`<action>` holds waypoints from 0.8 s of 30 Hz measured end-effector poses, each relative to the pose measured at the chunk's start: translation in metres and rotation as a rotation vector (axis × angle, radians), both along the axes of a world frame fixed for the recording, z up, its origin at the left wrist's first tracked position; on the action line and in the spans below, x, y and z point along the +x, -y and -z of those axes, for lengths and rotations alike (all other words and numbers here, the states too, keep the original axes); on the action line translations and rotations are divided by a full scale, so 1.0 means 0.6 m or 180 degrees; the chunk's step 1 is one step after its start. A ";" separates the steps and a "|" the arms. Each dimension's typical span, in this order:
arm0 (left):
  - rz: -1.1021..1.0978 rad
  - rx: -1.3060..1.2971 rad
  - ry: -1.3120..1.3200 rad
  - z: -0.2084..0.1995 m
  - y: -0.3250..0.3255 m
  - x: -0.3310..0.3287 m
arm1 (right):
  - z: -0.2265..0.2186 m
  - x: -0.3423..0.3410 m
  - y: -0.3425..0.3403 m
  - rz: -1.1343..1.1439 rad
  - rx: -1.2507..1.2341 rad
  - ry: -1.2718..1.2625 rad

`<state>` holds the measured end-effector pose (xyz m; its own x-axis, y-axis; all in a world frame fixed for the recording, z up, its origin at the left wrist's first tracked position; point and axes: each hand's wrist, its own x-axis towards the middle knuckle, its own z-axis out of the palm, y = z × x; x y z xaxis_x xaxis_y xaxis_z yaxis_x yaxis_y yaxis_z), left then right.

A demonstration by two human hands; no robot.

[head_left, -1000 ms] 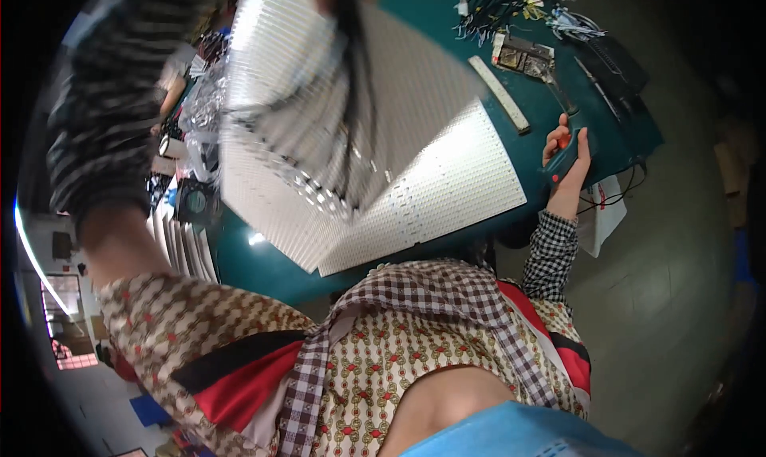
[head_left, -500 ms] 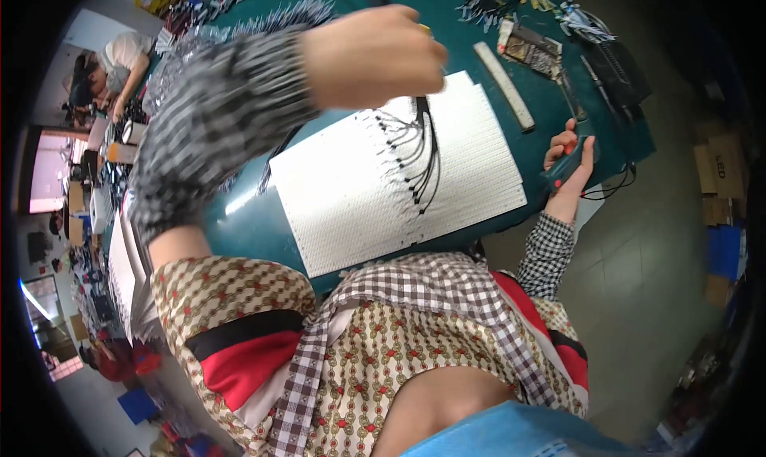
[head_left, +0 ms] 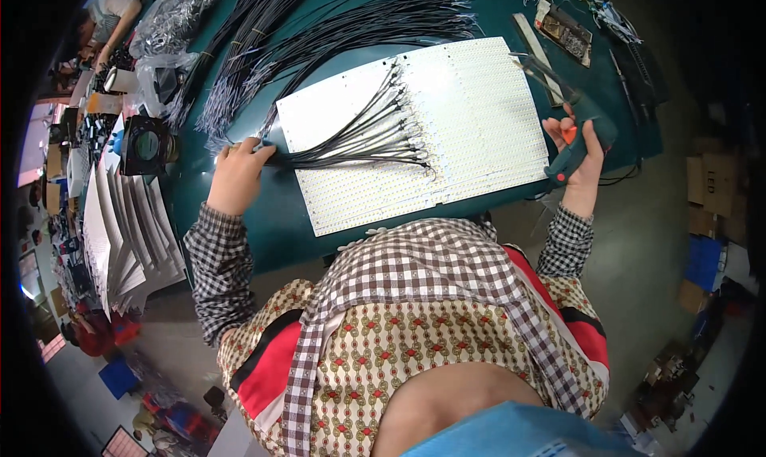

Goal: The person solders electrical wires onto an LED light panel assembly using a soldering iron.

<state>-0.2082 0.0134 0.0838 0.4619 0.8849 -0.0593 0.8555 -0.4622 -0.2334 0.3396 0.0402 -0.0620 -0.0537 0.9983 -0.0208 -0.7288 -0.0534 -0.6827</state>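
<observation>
Head view: left of centre, fingers of the left hand (head_left: 238, 175) seem closed on black cables (head_left: 319, 154), partly hidden; at right, the right hand (head_left: 587, 167) grips a green tool (head_left: 597, 124). Fanned across the central white panel (head_left: 488, 142), the cables look light, limp, best held bunched.

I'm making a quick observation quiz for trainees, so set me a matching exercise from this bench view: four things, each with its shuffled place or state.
Column one:
1. Left hand
2. Right hand
3. White panel
4. Pale strip

Column two:
A. Lying on the green table, with wires across it
B. Long, narrow and straight, beyond the dark green tool
C. Closed on the gathered black wires
D. Gripping the dark green tool

Right pairs: 1-C, 2-D, 3-A, 4-B
</observation>
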 end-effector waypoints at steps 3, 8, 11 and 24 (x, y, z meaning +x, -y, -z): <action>-0.0377 -0.0020 0.1620 0.016 -0.016 0.039 | -0.003 -0.013 0.010 0.0397 -0.0199 0.0490; -0.1487 0.0166 0.1584 0.066 -0.030 0.117 | -0.012 -0.043 0.041 0.0752 -0.0380 0.0419; -0.1522 0.0674 0.1932 0.085 -0.026 0.126 | -0.011 -0.044 0.060 0.0756 -0.0247 0.0813; -0.0244 -0.0259 0.2900 0.014 -0.076 0.191 | -0.098 -0.025 0.105 0.1045 -0.0213 0.1625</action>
<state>-0.0938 0.0587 0.0757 0.3008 0.9241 0.2356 0.7219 -0.3820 0.5770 0.3249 -0.0229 -0.0032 0.2901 0.9566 -0.0262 -0.2960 0.0637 -0.9531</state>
